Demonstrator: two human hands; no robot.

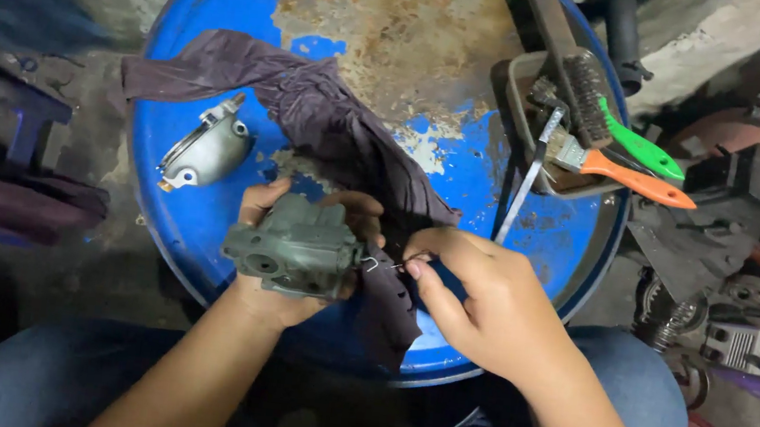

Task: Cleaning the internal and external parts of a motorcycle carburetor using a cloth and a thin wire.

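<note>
Rusty blue drum (204, 251) for a tabletop — my left fingers (258, 209) clamp the carburetor (294, 253), right fingers (426, 268) pinch a wire (381, 263) at it; bowl (206, 148) already off.

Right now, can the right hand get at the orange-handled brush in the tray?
Probably yes, once freed: the right hand pinches a thin wire at the grey carburetor body. The orange-handled brush lies uncovered atop the tray on its side of the drum.
</note>
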